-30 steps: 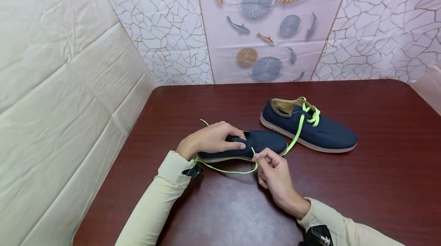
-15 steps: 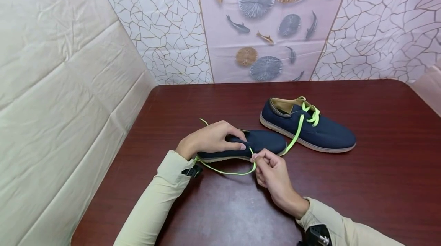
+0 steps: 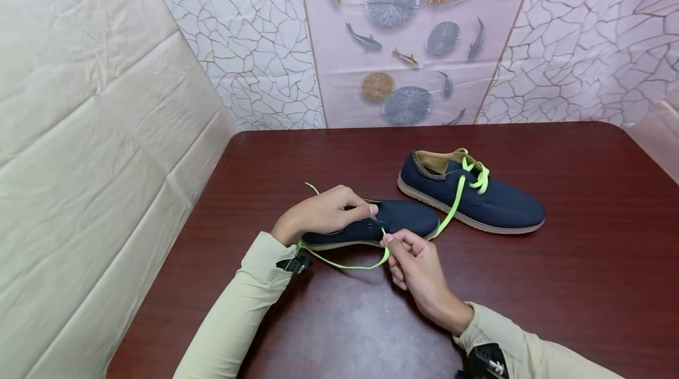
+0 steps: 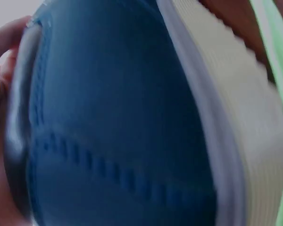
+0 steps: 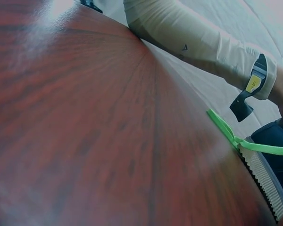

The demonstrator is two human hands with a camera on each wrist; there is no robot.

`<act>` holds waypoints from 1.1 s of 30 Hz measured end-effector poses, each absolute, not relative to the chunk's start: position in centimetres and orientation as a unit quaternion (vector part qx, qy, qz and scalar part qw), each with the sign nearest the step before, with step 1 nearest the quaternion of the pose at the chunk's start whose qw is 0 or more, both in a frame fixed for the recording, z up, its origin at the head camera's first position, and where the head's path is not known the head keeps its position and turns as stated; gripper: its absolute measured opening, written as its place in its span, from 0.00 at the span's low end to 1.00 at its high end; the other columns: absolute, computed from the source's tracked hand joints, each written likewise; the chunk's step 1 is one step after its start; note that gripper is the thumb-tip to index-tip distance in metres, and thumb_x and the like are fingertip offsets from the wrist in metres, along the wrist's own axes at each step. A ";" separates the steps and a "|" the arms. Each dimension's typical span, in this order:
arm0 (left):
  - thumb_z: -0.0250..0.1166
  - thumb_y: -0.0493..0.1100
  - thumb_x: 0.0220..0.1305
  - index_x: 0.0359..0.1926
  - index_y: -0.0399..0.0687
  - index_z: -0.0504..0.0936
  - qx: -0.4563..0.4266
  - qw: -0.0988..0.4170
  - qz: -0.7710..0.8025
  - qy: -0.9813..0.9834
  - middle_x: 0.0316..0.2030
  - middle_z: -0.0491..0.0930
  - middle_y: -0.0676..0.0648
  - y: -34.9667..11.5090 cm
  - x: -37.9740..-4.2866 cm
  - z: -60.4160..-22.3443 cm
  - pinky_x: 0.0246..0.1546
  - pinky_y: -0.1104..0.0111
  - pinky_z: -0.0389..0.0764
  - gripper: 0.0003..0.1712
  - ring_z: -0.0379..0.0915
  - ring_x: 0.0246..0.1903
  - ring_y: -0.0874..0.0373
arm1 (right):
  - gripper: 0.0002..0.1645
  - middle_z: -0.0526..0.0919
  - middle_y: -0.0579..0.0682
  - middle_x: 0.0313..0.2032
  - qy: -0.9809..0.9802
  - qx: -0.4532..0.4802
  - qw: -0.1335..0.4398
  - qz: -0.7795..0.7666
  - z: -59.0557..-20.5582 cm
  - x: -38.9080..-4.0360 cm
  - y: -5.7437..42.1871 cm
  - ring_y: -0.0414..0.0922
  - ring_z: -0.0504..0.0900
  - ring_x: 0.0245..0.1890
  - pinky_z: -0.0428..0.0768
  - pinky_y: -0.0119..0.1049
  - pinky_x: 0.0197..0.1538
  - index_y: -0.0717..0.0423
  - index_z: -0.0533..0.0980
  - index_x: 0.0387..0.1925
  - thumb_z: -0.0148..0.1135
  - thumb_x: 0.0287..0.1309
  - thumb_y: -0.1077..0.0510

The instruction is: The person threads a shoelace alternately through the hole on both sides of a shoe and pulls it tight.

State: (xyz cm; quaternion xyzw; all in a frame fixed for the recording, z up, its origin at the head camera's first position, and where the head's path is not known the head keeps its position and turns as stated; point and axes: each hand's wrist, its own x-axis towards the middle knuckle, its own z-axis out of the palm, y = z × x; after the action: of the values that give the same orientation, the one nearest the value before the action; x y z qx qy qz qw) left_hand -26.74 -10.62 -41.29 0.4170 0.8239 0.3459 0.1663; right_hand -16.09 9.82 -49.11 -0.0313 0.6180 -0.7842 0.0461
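A navy shoe [image 3: 411, 217] lies on the table with its toe to the right. My left hand [image 3: 323, 211] grips it from above, fingers at the opening and thumb over the tongue. Several eyelets show on the near flap. Between thumb and index finger my right hand [image 3: 419, 270] pinches a neon green lace [image 3: 347, 267] close to the front eyelet; its tip is too small to make out. The lace loops back along the sole towards the heel. In the left wrist view the shoe's blue side [image 4: 122, 103] fills the middle, the hand [image 4: 2, 141] at the left edge.
A second navy shoe [image 3: 509, 208] with green lacing stands behind and to the right. One of its lace ends [image 3: 453, 211] hangs down to the first shoe's toe. The dark red table [image 3: 594, 284] meets a patterned cloth [image 3: 254, 61] at the back.
My left thumb has lifted from the near flap up towards the tongue, uncovering eyelets. My right hand has moved slightly left with the lace, nearer the front eyelet.
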 end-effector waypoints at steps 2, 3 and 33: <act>0.56 0.44 0.82 0.21 0.46 0.81 0.398 0.165 0.352 0.831 0.20 0.69 0.57 -10.5 -26.8 -41.3 0.25 0.70 0.59 0.27 0.54 0.20 0.66 | 0.15 0.75 0.43 0.19 0.619 -0.031 0.047 -0.783 -49.1 -16.1 9.8 0.35 0.66 0.13 0.65 0.26 0.16 0.72 0.77 0.40 0.60 0.77 0.60; 0.55 0.44 0.82 0.23 0.45 0.85 0.387 0.163 0.355 0.835 0.23 0.76 0.56 -10.4 -26.8 -41.2 0.25 0.71 0.60 0.26 0.57 0.21 0.66 | 0.15 0.75 0.43 0.19 0.620 -0.031 0.047 -0.783 -49.1 -16.2 9.8 0.35 0.66 0.13 0.65 0.26 0.16 0.72 0.77 0.40 0.60 0.77 0.60; 0.67 0.39 0.73 0.45 0.40 0.93 0.256 0.270 0.410 0.833 0.38 0.90 0.51 -8.8 -25.2 -40.2 0.39 0.73 0.74 0.09 0.72 0.34 0.65 | 0.16 0.77 0.43 0.19 0.633 -0.026 0.045 -0.773 -49.1 -16.2 9.6 0.36 0.68 0.13 0.66 0.26 0.16 0.74 0.76 0.41 0.62 0.76 0.59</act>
State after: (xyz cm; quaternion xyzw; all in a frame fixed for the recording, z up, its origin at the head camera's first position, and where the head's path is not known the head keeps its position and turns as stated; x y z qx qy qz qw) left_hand -25.18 -8.80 -40.17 0.2557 0.8329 0.4097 0.2704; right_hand -16.21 9.64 -49.08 -0.0257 0.6327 -0.7726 0.0452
